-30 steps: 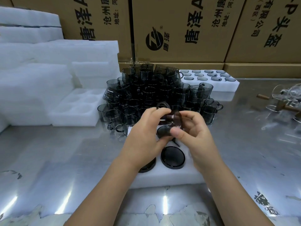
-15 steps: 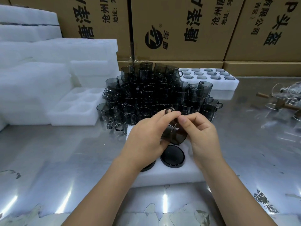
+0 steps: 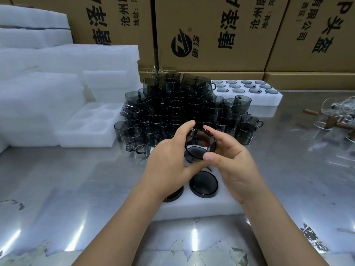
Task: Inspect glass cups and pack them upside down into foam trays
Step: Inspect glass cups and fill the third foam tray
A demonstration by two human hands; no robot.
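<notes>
Left: stacked foam blocks (image 3: 38, 93) and an empty foam tray (image 3: 90, 129) on the scuffed steel surface (image 3: 57, 189). Cardboard boxes (image 3: 211, 31) line the back. Centre: cup pile (image 3: 178, 108). Left grip (image 3: 169, 162) and right grip (image 3: 236, 166) both pinch one tilted glass cup (image 3: 200, 143) above the near foam tray (image 3: 201, 206), which holds an inverted cup (image 3: 203, 184). Another is half hidden under the left wrist. Right: clear glassware (image 3: 336, 116), cut off by the edge.

Open steel tabletop (image 3: 76, 189) either side of the foam tray (image 3: 201, 206), stacked cups (image 3: 172, 108) hard against its far edge.
</notes>
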